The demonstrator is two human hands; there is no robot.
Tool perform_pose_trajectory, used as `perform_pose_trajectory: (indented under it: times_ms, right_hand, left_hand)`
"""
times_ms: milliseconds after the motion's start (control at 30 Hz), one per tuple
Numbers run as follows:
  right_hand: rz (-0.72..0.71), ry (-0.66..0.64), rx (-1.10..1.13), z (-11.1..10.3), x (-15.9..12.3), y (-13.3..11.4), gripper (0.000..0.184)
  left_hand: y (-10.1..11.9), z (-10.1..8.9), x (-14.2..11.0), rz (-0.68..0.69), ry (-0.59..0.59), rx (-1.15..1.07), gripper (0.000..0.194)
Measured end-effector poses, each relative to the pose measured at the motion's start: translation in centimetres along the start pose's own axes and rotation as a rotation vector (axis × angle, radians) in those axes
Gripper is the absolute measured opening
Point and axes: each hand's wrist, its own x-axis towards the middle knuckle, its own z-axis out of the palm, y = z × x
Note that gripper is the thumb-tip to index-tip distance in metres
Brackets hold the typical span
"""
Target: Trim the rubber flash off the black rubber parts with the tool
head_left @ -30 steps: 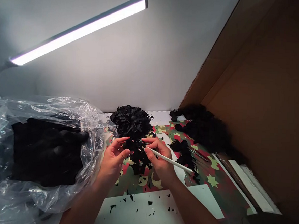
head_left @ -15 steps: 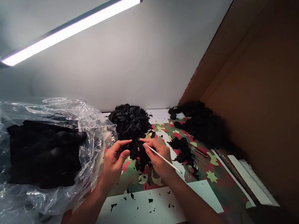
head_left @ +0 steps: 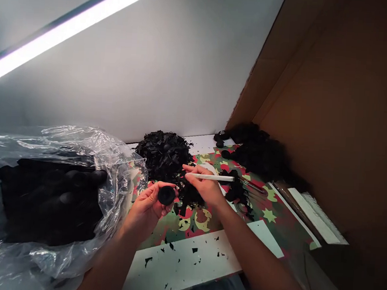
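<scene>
Through the head camera I see a white surface (head_left: 159, 274), its front strip sprinkled with small black scraps (head_left: 194, 250); behind that strip I make out a patterned sheet (head_left: 295, 228) in green, red and cream; a bushy black pile (head_left: 163, 156) sits toward the back; two ragged black clumps (head_left: 190, 195) lie nearer the middle, with a thin reddish tool (head_left: 254, 186) beside the right one; a dark heap (head_left: 264, 160) fills the back right; a white card (head_left: 266, 239) lies near the front edge; a clear plastic bag (head_left: 116, 166) covers the left.
</scene>
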Motion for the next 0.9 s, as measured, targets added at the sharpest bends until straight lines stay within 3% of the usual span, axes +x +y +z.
perform_pose_trajectory:
  times_ms: [67,200,333,600,767,900]
  right_hand:
    - [-0.058,-0.072,-0.012,0.3,-0.5,-0.6,0.023]
    - [-0.263,0.013,-0.068,0.4,-1.9,-2.2,0.019]
    - [-0.391,-0.103,0.054,0.5,-3.1,-3.1,0.012]
    - [-0.432,-0.165,0.066,1.4,-3.6,-2.8,0.010]
    - [-0.418,-0.151,0.026,1.4,-3.6,-3.0,0.012]
    - [-0.493,-0.094,-0.063,1.7,-3.6,-2.9,0.014]
  left_hand:
    - [-0.2,-0.1,0.3,0.032,0.039,-0.013,0.037]
    - [-0.5,-0.4,1.0,0.100,0.115,-0.065,0.045]
    - [-0.8,-0.8,1.3,0.078,0.109,-0.017,0.061]
    - [-1.1,-0.5,1.4,0.145,0.087,0.064,0.045]
    - [-1.7,-1.3,1.6,0.179,0.104,0.121,0.036]
    - [-1.8,-1.5,1.7,0.230,0.144,0.236,0.034]
